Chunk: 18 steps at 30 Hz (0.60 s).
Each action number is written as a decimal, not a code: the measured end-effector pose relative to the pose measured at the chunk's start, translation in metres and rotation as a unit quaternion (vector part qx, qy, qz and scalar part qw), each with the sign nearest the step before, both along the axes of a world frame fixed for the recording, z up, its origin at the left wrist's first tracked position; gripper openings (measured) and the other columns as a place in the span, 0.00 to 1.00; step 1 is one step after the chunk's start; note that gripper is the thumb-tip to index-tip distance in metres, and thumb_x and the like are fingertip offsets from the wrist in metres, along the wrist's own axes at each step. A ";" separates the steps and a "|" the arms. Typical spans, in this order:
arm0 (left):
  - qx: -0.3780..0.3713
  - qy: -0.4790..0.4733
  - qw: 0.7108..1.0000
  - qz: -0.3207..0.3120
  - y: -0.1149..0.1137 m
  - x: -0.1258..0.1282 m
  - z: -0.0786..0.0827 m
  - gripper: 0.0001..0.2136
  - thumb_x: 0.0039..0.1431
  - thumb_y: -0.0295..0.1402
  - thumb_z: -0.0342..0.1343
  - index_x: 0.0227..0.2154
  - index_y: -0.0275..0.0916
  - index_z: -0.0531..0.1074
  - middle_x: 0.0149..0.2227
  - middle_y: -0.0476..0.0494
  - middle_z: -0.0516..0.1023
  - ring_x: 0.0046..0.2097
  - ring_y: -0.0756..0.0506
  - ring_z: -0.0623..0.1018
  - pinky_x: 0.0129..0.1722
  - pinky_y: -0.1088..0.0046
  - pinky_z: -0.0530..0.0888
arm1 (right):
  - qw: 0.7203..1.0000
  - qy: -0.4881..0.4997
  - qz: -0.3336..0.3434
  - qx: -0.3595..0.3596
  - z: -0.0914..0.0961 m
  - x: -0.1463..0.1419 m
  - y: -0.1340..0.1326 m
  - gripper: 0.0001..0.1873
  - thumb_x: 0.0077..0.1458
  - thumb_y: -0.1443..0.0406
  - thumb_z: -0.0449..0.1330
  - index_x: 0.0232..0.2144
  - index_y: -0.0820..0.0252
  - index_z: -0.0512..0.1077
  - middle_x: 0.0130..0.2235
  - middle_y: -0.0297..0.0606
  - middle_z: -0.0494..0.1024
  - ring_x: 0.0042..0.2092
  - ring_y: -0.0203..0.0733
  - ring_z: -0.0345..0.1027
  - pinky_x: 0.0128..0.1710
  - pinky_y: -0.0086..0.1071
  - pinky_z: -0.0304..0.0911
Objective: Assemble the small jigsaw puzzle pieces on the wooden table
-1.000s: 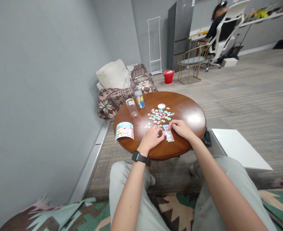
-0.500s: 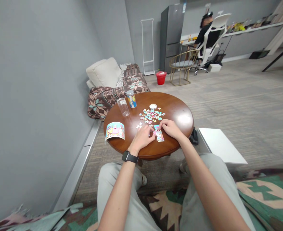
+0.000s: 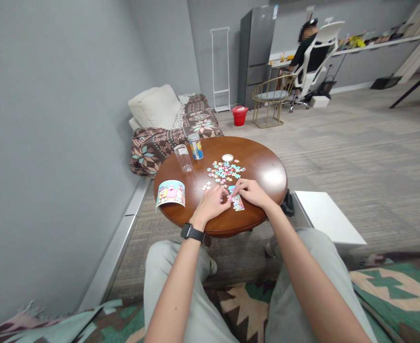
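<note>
At the near side of the round surface [image 3: 255, 155], the left hand [image 3: 211, 205] pinched a pink piece [image 3: 229, 197] beside the puzzle strip [image 3: 238, 204]; the right hand [image 3: 252, 191] was at its far end, its fingers' grip impossible to tell. Far off stood a red bin [image 3: 239, 117] and grey fridge [image 3: 259, 52].

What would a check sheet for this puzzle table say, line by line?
Surface: round, glossy brown wooden table, showing glare.
Job's things: loose multicoloured jigsaw pieces, small joined rectangular puzzle section, curved glossy cartoon picture sheet.
Clutter: clear cylindrical container, blue-and-yellow cylindrical can with silver lid, round white disc.
Grips: left grip at small pink puzzle piece, right grip at the joined section; exact contact unclear.
Cables: nothing seen.
Surroundings: tall grey fridge, red bucket, person in black on white-framed office chair.
</note>
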<state>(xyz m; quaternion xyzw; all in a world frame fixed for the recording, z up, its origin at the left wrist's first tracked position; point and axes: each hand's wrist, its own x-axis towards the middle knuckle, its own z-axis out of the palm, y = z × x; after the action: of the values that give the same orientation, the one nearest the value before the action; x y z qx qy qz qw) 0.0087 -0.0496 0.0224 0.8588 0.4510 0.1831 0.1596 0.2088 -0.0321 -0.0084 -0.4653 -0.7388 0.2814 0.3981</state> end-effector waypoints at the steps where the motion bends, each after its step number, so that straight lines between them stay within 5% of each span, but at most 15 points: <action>1: -0.001 -0.001 1.000 0.002 -0.001 0.000 0.001 0.06 0.62 0.35 0.54 0.38 0.41 0.71 0.38 0.47 0.74 0.40 0.45 0.74 0.47 0.65 0.68 | 1.000 -0.003 -0.001 -0.002 0.000 0.000 0.000 0.18 0.46 0.75 0.53 0.21 0.55 0.81 0.33 0.35 0.78 0.35 0.38 0.71 0.44 0.32 0.64; 18: -0.009 -0.005 0.999 0.032 0.000 -0.002 -0.001 0.05 0.58 0.35 0.58 0.35 0.41 0.70 0.38 0.48 0.75 0.43 0.44 0.75 0.53 0.62 0.65 | 0.999 0.009 -0.042 -0.006 -0.006 0.001 0.004 0.16 0.48 0.73 0.52 0.20 0.56 0.78 0.31 0.35 0.80 0.36 0.41 0.72 0.44 0.33 0.64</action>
<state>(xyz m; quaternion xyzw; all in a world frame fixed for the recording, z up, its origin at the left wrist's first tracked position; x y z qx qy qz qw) 0.0071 -0.0499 0.0210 0.8417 0.4789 0.1887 0.1633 0.2102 -0.0280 -0.0142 -0.4955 -0.7135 0.2730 0.4134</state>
